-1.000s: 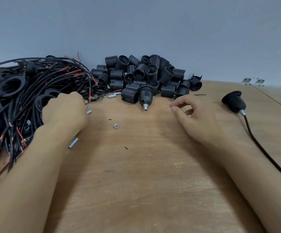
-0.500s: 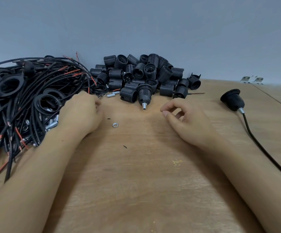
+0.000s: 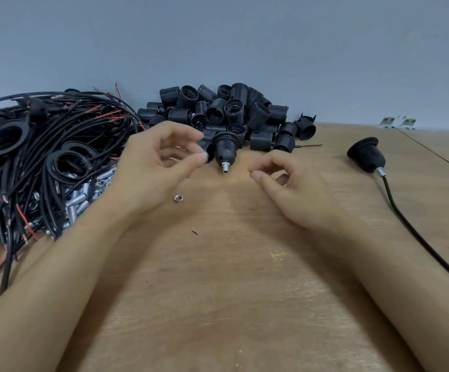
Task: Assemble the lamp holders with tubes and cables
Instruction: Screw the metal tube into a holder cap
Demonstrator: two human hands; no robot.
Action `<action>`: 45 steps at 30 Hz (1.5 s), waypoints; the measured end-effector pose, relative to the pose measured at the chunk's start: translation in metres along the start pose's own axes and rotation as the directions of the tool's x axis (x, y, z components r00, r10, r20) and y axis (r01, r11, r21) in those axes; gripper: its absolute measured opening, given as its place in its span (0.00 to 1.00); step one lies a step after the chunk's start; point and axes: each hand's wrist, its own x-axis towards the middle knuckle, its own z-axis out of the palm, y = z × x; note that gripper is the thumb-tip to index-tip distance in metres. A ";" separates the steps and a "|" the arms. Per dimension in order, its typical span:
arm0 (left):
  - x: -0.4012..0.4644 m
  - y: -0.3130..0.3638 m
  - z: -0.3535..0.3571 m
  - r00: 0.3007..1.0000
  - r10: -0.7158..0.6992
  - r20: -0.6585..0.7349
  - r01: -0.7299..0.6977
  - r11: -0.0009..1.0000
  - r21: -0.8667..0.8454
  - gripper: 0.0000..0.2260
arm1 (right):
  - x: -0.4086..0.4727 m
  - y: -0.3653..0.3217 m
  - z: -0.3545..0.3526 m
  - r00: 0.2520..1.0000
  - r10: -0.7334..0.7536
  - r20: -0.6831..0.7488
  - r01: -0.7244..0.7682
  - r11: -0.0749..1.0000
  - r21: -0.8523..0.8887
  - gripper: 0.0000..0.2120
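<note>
Bare fingertips first: my left hand [image 3: 153,167] hovers with fingers loosely curled, thumb and forefinger near each other, blurred, and I cannot tell if anything small sits between them. My right hand [image 3: 290,189] rests on the table [image 3: 244,291], fingers relaxed and curled, holding nothing. Between them stands a holder [image 3: 226,149] with a tube [image 3: 225,167] pointing toward me, at the front of the holder pile [image 3: 226,114]. A nut [image 3: 176,198] lies just beside my left wrist. Cables [image 3: 43,157] and loose tubes [image 3: 81,200] lie left; a finished holder [image 3: 365,154] on its cable lies right. I judge this the pick-up step: next I'd grip that holder and feed a cable through.
</note>
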 end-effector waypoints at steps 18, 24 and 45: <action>-0.013 0.007 0.032 0.989 0.044 0.144 -0.034 0.997 -0.070 0.13 | 0.001 0.002 -0.003 0.917 0.124 0.380 -0.311 0.817 0.485 0.08; -0.004 -0.002 -0.014 0.992 -0.060 0.107 -0.006 0.848 0.529 0.06 | 0.006 0.012 0.000 0.955 0.262 0.137 -0.296 0.858 0.419 0.03; -0.016 0.005 0.042 0.986 -0.055 0.158 0.086 0.977 -0.197 0.05 | -0.002 0.001 0.004 0.978 0.114 0.176 -0.185 0.869 0.460 0.06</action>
